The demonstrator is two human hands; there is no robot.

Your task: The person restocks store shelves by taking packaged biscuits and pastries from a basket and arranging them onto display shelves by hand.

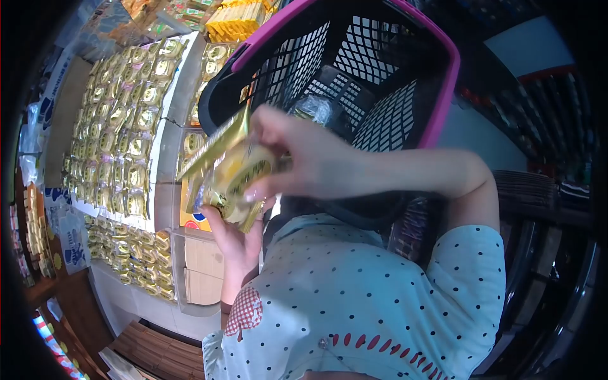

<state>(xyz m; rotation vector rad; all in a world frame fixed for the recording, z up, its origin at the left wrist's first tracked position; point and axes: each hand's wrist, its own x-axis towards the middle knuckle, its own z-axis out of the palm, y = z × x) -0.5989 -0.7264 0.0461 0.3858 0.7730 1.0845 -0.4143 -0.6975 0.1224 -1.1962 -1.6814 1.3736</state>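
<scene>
My right hand is closed on a gold snack packet with an oval label and a clear-looking front. Another gold packet sits edge-up against it; motion blur makes it hard to tell how many are in the bundle. From below, my left hand cups the lower end of the packets, fingers and thumb around it. Just behind my right hand is a black shopping basket with mesh walls and a pink handle. A clear-wrapped item lies at its bottom.
To the left, a display tray carries many rows of similar gold packets, and more gold packets lie below it. Yellow packs are stacked at the top. A wooden slatted surface is low on the left; dark shelving stands right.
</scene>
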